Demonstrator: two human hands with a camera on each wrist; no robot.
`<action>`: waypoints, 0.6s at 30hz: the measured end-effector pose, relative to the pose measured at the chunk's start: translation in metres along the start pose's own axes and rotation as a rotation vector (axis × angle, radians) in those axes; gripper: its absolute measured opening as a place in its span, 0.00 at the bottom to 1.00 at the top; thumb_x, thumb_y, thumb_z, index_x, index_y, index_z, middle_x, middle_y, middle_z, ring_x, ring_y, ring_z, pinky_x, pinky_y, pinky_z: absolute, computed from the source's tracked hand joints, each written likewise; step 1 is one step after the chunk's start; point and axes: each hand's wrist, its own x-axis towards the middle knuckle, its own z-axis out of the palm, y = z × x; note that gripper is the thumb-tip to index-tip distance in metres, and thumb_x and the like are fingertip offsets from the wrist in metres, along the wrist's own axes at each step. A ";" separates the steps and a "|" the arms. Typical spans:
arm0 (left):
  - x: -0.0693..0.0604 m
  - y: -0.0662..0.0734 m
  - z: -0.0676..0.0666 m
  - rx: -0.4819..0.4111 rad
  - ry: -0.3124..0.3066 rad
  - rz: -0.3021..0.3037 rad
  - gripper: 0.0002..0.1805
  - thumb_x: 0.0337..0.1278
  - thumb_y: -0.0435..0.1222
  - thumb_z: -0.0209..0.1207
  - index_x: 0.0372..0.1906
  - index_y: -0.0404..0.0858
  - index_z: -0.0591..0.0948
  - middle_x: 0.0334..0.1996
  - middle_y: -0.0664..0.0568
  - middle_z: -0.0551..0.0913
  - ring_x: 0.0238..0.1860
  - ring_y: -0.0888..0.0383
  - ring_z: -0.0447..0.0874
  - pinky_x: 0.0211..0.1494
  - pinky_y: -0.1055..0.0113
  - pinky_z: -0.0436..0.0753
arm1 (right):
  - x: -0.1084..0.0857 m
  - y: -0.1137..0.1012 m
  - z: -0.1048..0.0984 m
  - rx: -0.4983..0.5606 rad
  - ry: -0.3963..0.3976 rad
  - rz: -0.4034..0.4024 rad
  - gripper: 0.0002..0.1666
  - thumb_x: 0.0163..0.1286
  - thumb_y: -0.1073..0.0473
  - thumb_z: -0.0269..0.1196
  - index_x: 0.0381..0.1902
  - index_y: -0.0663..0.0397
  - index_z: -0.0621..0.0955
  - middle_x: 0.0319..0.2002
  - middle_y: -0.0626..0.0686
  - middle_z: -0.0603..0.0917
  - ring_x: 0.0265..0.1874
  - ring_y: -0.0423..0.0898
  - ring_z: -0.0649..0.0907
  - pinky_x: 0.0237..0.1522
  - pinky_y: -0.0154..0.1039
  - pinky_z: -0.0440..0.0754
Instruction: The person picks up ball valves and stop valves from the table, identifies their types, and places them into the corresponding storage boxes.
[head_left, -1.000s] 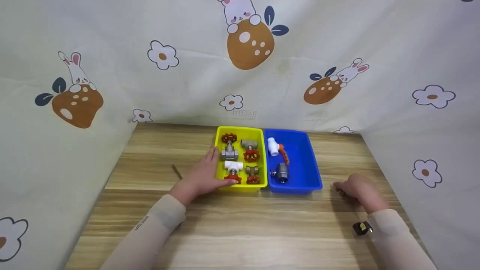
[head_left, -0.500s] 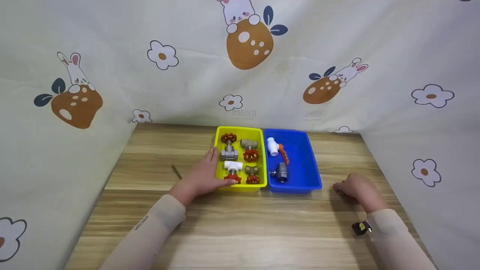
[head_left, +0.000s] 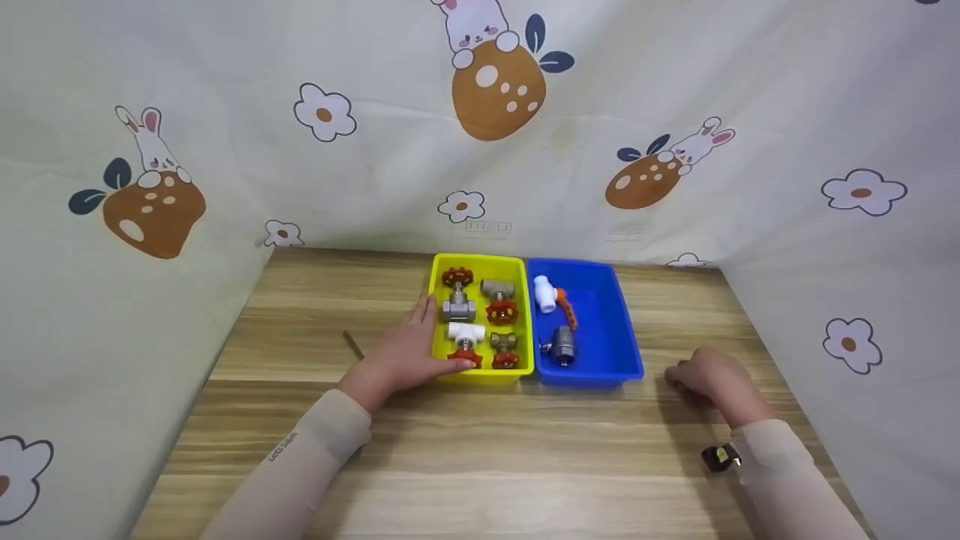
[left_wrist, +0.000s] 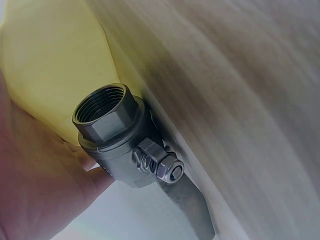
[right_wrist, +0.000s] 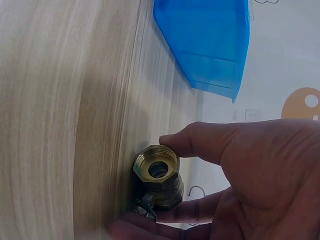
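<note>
My left hand (head_left: 401, 351) lies along the left wall of a yellow bin (head_left: 486, 377), its thumb over the front rim. Near its palm in the left wrist view is a steel ball valve (left_wrist: 120, 140); in the head view only its lever (head_left: 353, 344) shows. Whether fingers touch that valve I cannot tell. My right hand (head_left: 712, 382), right of a blue bin (head_left: 585, 377), pinches a brass ball valve (right_wrist: 160, 175) low at the tabletop, mostly hidden from the head view.
Several handwheel valves lie in the yellow bin, among them a white one (head_left: 466, 332). In the blue bin are a white ball valve (head_left: 547, 294) with an orange lever and a grey metal ball valve (head_left: 563, 346). Patterned cloth (head_left: 390, 180) walls the table.
The right hand and the brass ball valve have shifted very slightly. The left hand, both bins and their contents stay in place.
</note>
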 end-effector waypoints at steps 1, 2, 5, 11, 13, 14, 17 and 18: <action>0.000 0.000 0.000 -0.001 -0.002 0.000 0.80 0.51 0.82 0.64 0.92 0.37 0.41 0.91 0.38 0.38 0.88 0.35 0.49 0.85 0.38 0.62 | 0.000 0.000 0.000 -0.008 0.009 -0.005 0.21 0.65 0.48 0.68 0.15 0.50 0.79 0.18 0.50 0.81 0.19 0.46 0.77 0.24 0.39 0.71; 0.000 -0.001 0.001 -0.002 -0.004 0.000 0.80 0.51 0.82 0.64 0.92 0.37 0.41 0.91 0.38 0.38 0.88 0.35 0.48 0.85 0.38 0.62 | 0.001 0.000 0.001 -0.016 0.020 -0.007 0.21 0.64 0.48 0.67 0.15 0.49 0.77 0.18 0.50 0.80 0.20 0.47 0.77 0.25 0.40 0.71; 0.000 -0.001 0.002 -0.007 -0.007 -0.001 0.81 0.51 0.82 0.65 0.92 0.37 0.40 0.91 0.38 0.38 0.89 0.35 0.46 0.85 0.38 0.62 | 0.002 0.000 0.002 -0.034 0.050 -0.015 0.19 0.63 0.49 0.66 0.17 0.48 0.74 0.21 0.51 0.79 0.23 0.49 0.78 0.27 0.41 0.71; 0.000 -0.001 0.001 -0.002 0.002 0.000 0.80 0.52 0.81 0.65 0.92 0.37 0.40 0.91 0.38 0.38 0.89 0.36 0.46 0.86 0.39 0.61 | 0.005 -0.001 0.004 -0.067 0.112 -0.071 0.16 0.65 0.49 0.64 0.25 0.55 0.76 0.27 0.56 0.79 0.28 0.54 0.79 0.30 0.46 0.74; 0.000 -0.001 0.001 -0.001 0.003 -0.001 0.80 0.52 0.81 0.65 0.92 0.37 0.40 0.91 0.39 0.38 0.89 0.36 0.46 0.86 0.40 0.61 | 0.005 -0.001 0.004 -0.070 0.121 -0.084 0.16 0.66 0.50 0.64 0.28 0.57 0.78 0.28 0.57 0.79 0.29 0.55 0.79 0.31 0.47 0.75; 0.000 -0.001 0.001 -0.002 0.004 -0.001 0.80 0.52 0.81 0.65 0.92 0.37 0.40 0.91 0.39 0.38 0.89 0.36 0.46 0.86 0.40 0.61 | 0.006 -0.002 0.004 -0.073 0.124 -0.088 0.16 0.66 0.50 0.63 0.29 0.58 0.79 0.28 0.57 0.79 0.29 0.55 0.79 0.31 0.48 0.75; 0.000 -0.001 0.000 -0.008 0.006 -0.004 0.79 0.52 0.80 0.66 0.92 0.37 0.40 0.91 0.39 0.38 0.89 0.36 0.47 0.85 0.39 0.61 | 0.007 -0.002 0.005 -0.075 0.126 -0.092 0.18 0.67 0.50 0.63 0.32 0.61 0.80 0.29 0.58 0.79 0.30 0.55 0.79 0.32 0.48 0.76; 0.000 -0.001 0.000 -0.009 0.006 -0.004 0.79 0.52 0.80 0.66 0.92 0.37 0.40 0.91 0.39 0.38 0.89 0.36 0.47 0.85 0.39 0.61 | 0.008 -0.001 0.005 -0.075 0.126 -0.090 0.18 0.67 0.50 0.63 0.33 0.62 0.81 0.30 0.58 0.79 0.30 0.56 0.79 0.33 0.49 0.76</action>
